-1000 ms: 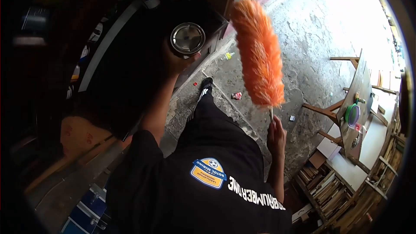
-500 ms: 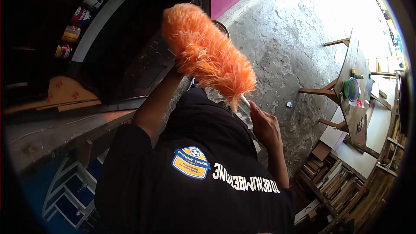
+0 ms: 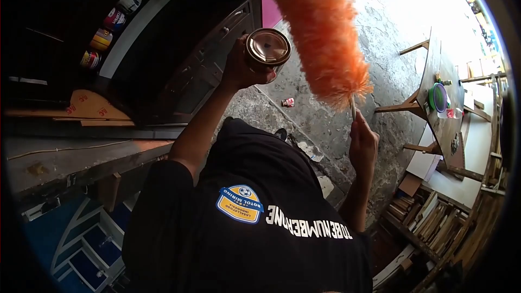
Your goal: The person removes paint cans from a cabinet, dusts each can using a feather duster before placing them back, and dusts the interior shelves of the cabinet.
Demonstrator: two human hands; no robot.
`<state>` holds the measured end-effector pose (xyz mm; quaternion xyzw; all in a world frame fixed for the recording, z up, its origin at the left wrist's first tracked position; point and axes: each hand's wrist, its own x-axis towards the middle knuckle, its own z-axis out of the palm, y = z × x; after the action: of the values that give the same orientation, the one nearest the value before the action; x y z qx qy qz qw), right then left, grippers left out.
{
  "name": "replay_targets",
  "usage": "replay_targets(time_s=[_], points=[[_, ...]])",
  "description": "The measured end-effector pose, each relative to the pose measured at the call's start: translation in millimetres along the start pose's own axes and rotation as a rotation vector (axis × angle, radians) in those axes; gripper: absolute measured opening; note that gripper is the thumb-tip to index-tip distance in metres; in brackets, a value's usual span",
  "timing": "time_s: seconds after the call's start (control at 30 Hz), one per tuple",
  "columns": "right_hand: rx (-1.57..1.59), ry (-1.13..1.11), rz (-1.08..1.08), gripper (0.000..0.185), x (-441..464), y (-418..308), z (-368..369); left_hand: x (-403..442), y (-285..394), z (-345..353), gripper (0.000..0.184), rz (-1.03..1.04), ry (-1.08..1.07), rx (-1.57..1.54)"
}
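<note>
A round metal can (image 3: pixel 267 47) with a shiny lid is held up by my left hand (image 3: pixel 241 68), its fingers wrapped round the side. My right hand (image 3: pixel 363 144) grips the thin pale handle of a fluffy orange duster (image 3: pixel 328 35). The duster points up and away, its far end cut off by the top edge of the view. It stands to the right of the can, apart from it. Left of my left hand is a dark wooden cabinet (image 3: pixel 201 59) with drawers.
Several paint cans (image 3: pixel 101 38) stand in a row at the upper left. A wooden table (image 3: pixel 442 108) with a green-rimmed basket (image 3: pixel 438 97) is at the right, above stacked wood pieces (image 3: pixel 434 222). A small red packet (image 3: pixel 288 102) lies on the concrete floor (image 3: pixel 380 76).
The duster first swung left across the can, hiding most of it, then moved back to the right and up. The can shows again, further right than at first.
</note>
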<state>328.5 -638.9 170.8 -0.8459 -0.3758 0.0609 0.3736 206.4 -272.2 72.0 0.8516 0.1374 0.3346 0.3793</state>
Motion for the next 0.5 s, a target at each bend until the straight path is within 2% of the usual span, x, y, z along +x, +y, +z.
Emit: replay_targets(time_s=[0.03,0.07,0.1,0.17,0.23,0.27,0.3,0.33,0.37,0.4,0.43,0.47,0.5], points=[[0.0,0.038,0.065,0.034,-4.5,-10.3,8.9,-0.2,9.0,-4.2,0.112,-0.063,0.025,-0.145],[0.0,0.074,0.13,0.033,-9.3,-19.6,19.3,3.0,15.3,-10.6,0.112,-0.052,0.02,-0.159],[-0.092,0.055,-0.032,0.033,-14.0,-23.2,32.8,7.1,21.4,-17.9,0.109,-0.053,-0.003,-0.176],[-0.082,-0.067,-0.091,0.033,-19.9,-42.3,47.3,6.2,1.1,-24.7,0.107,-0.051,-0.022,-0.202],[-0.036,-0.091,-0.091,0.032,-20.1,-65.7,42.9,2.4,-62.2,-21.6,0.094,0.666,0.081,0.53],[-0.026,-0.107,-0.041,0.031,-18.5,-75.2,39.3,7.0,-55.5,-38.1,0.08,0.519,-0.041,0.052],[-0.014,-0.127,0.012,0.03,-15.6,-81.8,39.0,11.9,-41.3,-54.4,0.08,0.519,-0.028,0.055],[-0.009,-0.026,-0.008,0.029,-14.1,-76.5,50.5,15.9,-20.5,-70.9,0.079,0.262,-0.069,-0.183],[-0.01,-0.034,-0.012,0.029,-8.7,-86.0,56.6,18.5,3.7,-90.1,0.078,-0.001,-0.11,-0.418],[-0.066,-0.052,0.022,0.03,-1.7,-97.5,62.6,22.4,35.0,-115.8,0.085,-0.04,-0.156,-0.164],[-0.121,-0.069,0.053,0.031,2.5,-108.8,68.2,19.9,23.8,-118.0,0.085,-0.045,-0.15,-0.163],[-0.121,-0.075,0.049,0.031,3.3,-118.6,73.5,17.8,3.2,-115.2,0.083,0.033,-0.133,-0.091],[-0.087,-0.119,-0.061,0.032,4.4,-127.7,78.3,15.9,-16.7,-113.1,0.081,0.112,-0.117,-0.018]])
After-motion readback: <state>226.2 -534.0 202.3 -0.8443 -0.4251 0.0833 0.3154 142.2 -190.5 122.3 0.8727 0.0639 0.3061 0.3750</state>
